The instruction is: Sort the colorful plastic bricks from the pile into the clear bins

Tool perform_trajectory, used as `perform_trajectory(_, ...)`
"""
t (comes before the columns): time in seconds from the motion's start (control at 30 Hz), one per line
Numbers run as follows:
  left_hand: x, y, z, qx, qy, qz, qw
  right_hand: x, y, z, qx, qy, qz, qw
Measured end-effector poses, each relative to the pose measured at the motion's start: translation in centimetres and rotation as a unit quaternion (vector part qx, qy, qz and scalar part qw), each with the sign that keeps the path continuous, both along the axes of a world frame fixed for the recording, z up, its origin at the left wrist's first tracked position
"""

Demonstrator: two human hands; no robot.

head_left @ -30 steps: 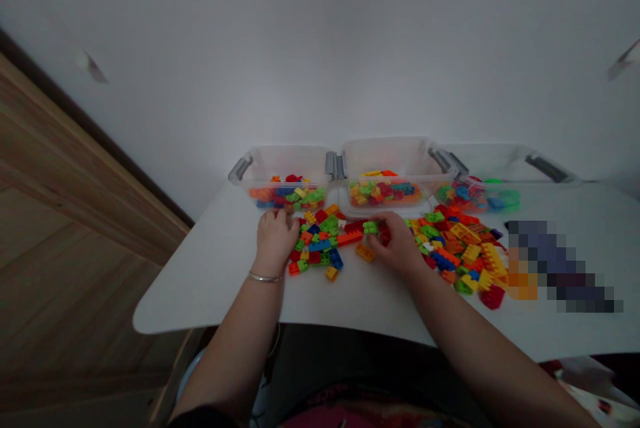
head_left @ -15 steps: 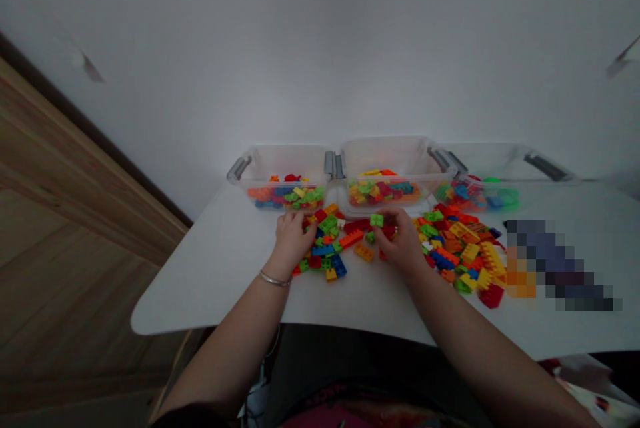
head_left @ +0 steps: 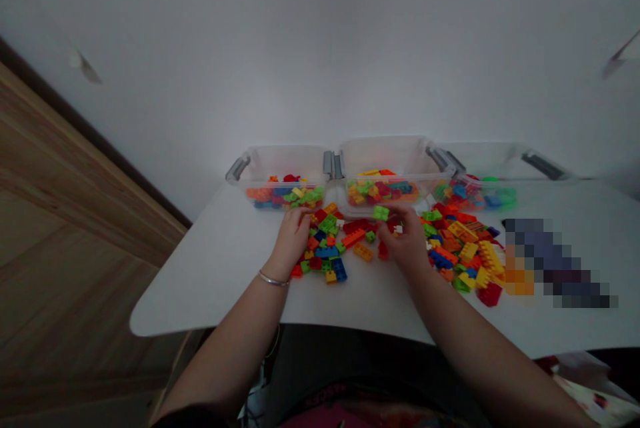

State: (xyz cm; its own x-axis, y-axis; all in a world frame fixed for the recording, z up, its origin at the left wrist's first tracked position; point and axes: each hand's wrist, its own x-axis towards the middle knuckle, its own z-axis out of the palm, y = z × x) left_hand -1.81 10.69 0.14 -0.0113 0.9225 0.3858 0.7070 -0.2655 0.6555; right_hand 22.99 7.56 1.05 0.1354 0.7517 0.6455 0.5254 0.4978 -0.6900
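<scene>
My right hand (head_left: 406, 241) is raised at the far side of the loose plastic bricks, pinching a bright green building brick (head_left: 381, 213) in its fingertips, just in front of the middle clear bin. My left hand (head_left: 293, 239) rests on the near-left pile of mixed bricks (head_left: 327, 241), its fingertips against a red brick (head_left: 320, 216). Whether it holds anything is hidden by the fingers. A silver bangle (head_left: 273, 279) circles my left wrist. A second heap of bricks (head_left: 463, 251) lies right of my right hand.
Several clear plastic bins with grey handles stand along the back of the white table (head_left: 210, 275), including the left bin (head_left: 283, 175) and middle bin (head_left: 385, 171), each holding coloured bricks. A pixelated patch (head_left: 545, 261) covers something at right. Wood lies beyond the left table edge.
My right hand has carried the green brick up and to the right, toward the middle bin. My left hand has shifted right into the pile.
</scene>
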Motion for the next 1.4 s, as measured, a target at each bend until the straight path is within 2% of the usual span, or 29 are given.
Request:
perform_trajectory(0.17,-0.3,-0.2,0.5,0.002,-0.022,0.007,1.0,0.5,0.6,1.7,0.057,0.073,-0.045,0.995)
perform_trajectory(0.33,-0.3,-0.3,0.7,0.012,-0.029,-0.007,0.999,1.9,3.4,5.9,0.116,0.075,-0.093,0.986)
perform_trajectory(0.4,-0.4,-0.2,0.7,0.014,-0.03,-0.015,0.999,2.2,5.1,7.9,0.09,0.032,-0.103,0.99)
perform_trajectory(0.47,-0.4,-0.1,0.6,0.012,-0.027,-0.02,0.999,2.1,7.0,9.7,0.035,-0.02,-0.096,0.995)
perform_trajectory(0.6,-0.4,0.0,0.8,0.001,-0.015,-0.024,1.0,1.3,9.9,11.5,-0.142,-0.094,-0.066,0.983)
perform_trajectory(0.67,-0.4,0.0,0.9,-0.002,-0.01,-0.029,1.0,0.9,10.7,11.5,-0.218,-0.139,-0.058,0.964)
perform_trajectory(0.73,-0.4,0.0,0.9,-0.002,-0.006,-0.035,0.999,0.7,11.2,11.2,-0.262,-0.184,-0.048,0.946)
perform_trajectory(0.87,-0.4,0.2,0.7,0.003,0.003,-0.044,0.999,0.9,11.5,10.5,-0.266,-0.244,-0.036,0.932)
perform_trajectory(0.97,-0.5,0.4,0.4,0.011,0.008,-0.05,0.999,1.1,11.2,10.3,-0.218,-0.223,-0.012,0.95)
perform_trajectory(1.1,-0.7,0.5,0.2,0.02,0.01,-0.057,0.998,1.0,8.9,10.7,-0.031,-0.127,0.007,0.991)
perform_trajectory(1.17,-0.7,0.5,0.2,0.021,0.01,-0.058,0.998,0.7,6.8,10.4,0.067,-0.086,-0.009,0.994)
perform_trajectory(1.23,-0.6,0.5,0.2,0.02,0.014,-0.058,0.998,0.3,4.6,9.6,0.119,-0.074,-0.002,0.99)
perform_trajectory(1.3,-0.6,0.5,0.3,0.018,0.021,-0.057,0.998,-0.2,2.6,8.0,0.126,-0.099,0.036,0.986)
perform_trajectory(1.4,-0.5,0.5,0.3,0.021,0.026,-0.058,0.998,-1.1,0.5,5.0,0.072,-0.168,0.097,0.978)
